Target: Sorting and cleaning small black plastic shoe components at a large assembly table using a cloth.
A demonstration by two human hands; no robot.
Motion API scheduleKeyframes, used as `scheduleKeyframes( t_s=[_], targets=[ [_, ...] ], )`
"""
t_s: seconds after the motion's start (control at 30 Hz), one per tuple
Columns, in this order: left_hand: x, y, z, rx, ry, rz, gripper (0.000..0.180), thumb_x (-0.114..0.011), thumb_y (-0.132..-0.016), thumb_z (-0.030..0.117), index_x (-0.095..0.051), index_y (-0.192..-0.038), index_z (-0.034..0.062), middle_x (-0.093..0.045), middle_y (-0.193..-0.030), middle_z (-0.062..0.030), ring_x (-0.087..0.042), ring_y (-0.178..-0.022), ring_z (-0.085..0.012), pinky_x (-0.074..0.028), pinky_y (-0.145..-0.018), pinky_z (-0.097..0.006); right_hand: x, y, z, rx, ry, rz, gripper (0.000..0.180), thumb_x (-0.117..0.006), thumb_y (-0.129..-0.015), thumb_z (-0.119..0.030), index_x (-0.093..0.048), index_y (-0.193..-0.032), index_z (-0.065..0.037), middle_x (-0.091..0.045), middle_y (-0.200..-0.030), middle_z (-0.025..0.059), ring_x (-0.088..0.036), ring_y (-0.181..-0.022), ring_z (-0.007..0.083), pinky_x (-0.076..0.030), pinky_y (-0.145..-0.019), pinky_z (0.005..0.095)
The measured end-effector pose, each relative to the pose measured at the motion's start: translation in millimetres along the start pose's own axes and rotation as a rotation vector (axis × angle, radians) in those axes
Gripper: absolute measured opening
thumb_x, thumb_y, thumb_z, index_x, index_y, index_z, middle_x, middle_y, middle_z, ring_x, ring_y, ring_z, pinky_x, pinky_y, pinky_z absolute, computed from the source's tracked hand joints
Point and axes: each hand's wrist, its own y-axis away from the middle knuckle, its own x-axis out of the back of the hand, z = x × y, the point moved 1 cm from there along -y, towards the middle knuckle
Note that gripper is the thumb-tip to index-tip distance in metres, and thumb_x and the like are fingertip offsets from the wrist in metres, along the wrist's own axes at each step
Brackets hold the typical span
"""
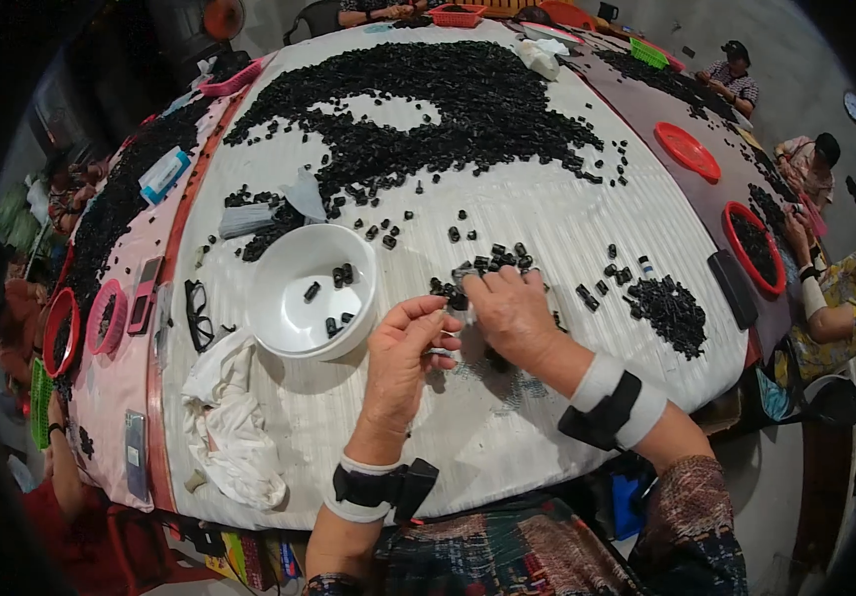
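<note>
Over the white-covered table, my left hand (408,360) is closed, thumb and forefinger pinched at a small black cylindrical part (456,299). My right hand (519,316) reaches in from the right, its fingers bent down and closed beside that same part; what they grip is hidden. Just beyond the fingers lies a loose cluster of black parts (500,256). Left of my hands stands a white bowl (279,333) with several black parts on its bottom. To the right is a pile of smaller black pieces (668,316).
A big heap of black parts (448,109) spreads across the far table. Eyeglasses (197,315), a crumpled white cloth (229,437) and a phone (137,457) lie left. A dark case (733,288) and red trays (687,151) are right. Other people work around the tables.
</note>
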Motion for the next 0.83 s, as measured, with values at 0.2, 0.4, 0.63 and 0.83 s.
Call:
scheduleKeyframes(
  t_s=[0.2, 0.4, 0.63, 0.83],
  targets=[
    [2.1, 1.5, -1.2, -0.003, -0.025, 0.040, 0.022, -0.058, -0.092, 0.014, -0.056, -0.110, 0.0030, -0.064, -0.088, -0.0070, -0.063, -0.071, -0.0111, -0.052, -0.054, -0.022, -5.8, 0.2, -4.7, -0.014, -0.058, 0.076, 0.025, -0.059, -0.073, -0.007, -0.054, -0.097, -0.012, -0.057, -0.080, 0.0042, -0.055, -0.081, 0.0242, -0.035, -0.070, 0.0436],
    [3.1, -0.7, -6.1, 0.015, -0.039, 0.053, 0.021, -0.058, -0.092, 0.014, -0.056, -0.109, 0.0029, -0.064, -0.089, -0.0069, -0.062, -0.070, -0.0110, -0.051, -0.053, -0.022, 21.7, 14.0, 34.1, -0.092, -0.230, 0.229, 0.029, -0.051, -0.075, 0.002, -0.055, -0.100, -0.011, -0.054, -0.079, 0.0085, -0.057, -0.076, 0.0293, -0.043, -0.064, 0.0427],
    [-1.5, -2.0, -7.1, 0.054, -0.040, 0.036, 0.021, -0.059, -0.092, 0.012, -0.056, -0.110, 0.0028, -0.063, -0.089, -0.0076, -0.062, -0.070, -0.0111, -0.052, -0.053, -0.022, 63.4, 91.3, 142.8, -0.340, 0.033, 0.240, 0.028, -0.054, -0.075, 0.006, -0.059, -0.100, -0.004, -0.057, -0.087, 0.0167, -0.058, -0.080, 0.0375, -0.049, -0.069, 0.0458],
    [6.4, -2.6, -10.5, 0.068, -0.025, 0.015, 0.023, -0.059, -0.091, 0.013, -0.055, -0.112, 0.0028, -0.064, -0.089, -0.0076, -0.063, -0.072, -0.0113, -0.053, -0.055, -0.023, 66.6, 105.6, 134.6, -0.407, 0.154, 0.159, 0.029, -0.060, -0.074, 0.001, -0.059, -0.102, -0.006, -0.057, -0.089, 0.0161, -0.059, -0.085, 0.0357, -0.049, -0.073, 0.0459]
  ],
)
